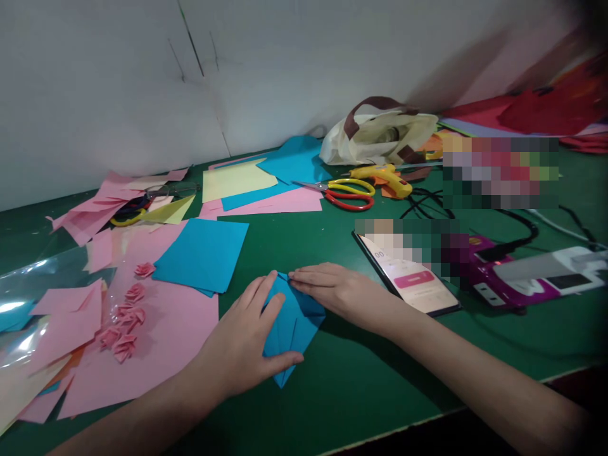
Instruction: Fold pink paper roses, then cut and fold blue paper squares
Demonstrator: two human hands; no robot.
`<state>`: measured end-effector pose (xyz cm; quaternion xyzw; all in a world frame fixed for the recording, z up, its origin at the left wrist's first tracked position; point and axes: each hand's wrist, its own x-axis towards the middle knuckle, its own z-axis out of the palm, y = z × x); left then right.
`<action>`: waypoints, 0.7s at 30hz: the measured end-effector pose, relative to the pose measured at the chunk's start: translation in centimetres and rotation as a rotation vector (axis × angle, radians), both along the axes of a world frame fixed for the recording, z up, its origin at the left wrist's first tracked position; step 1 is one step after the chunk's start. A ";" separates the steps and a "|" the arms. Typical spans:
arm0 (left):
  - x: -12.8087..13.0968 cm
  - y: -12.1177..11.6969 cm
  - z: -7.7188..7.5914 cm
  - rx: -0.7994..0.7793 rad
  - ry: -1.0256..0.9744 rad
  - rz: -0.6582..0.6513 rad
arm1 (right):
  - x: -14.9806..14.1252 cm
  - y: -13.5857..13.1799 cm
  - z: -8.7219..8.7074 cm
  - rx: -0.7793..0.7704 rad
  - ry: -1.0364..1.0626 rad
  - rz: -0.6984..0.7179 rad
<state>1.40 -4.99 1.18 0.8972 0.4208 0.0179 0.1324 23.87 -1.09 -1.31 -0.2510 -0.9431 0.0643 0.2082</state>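
Note:
A partly folded sheet of blue paper (292, 326) lies on the green table, its lower corner pointing toward me. My left hand (249, 335) holds the sheet from its left side, with the thumb and index finger apart on top of it. Along the upper edge, the fingers of my right hand (339, 291) are pressed together on a fold; its thumb is hidden. The fingertips of both hands come close at the top corner. A stack of blue paper squares (202, 256) rests just beyond my left hand.
Several pink paper roses (126, 316) sit on a pink sheet (175, 354) at left. Behind are scissors (349, 193), a yellow glue gun (380, 177) and a cloth bag (375, 142). A phone (408, 272) and a purple power strip (517, 288) with cables lie at right.

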 end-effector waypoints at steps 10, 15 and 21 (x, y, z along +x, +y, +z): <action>0.0 0.2 -0.3 0.040 0.055 -0.049 | 0.1 0.3 0.1 -0.009 -0.027 0.012; 0.0 0.3 -0.5 0.047 0.060 -0.044 | 0.2 0.6 0.2 -0.002 -0.014 0.041; -0.2 0.5 -0.8 0.035 0.031 -0.012 | 0.2 0.9 0.2 0.001 0.010 0.067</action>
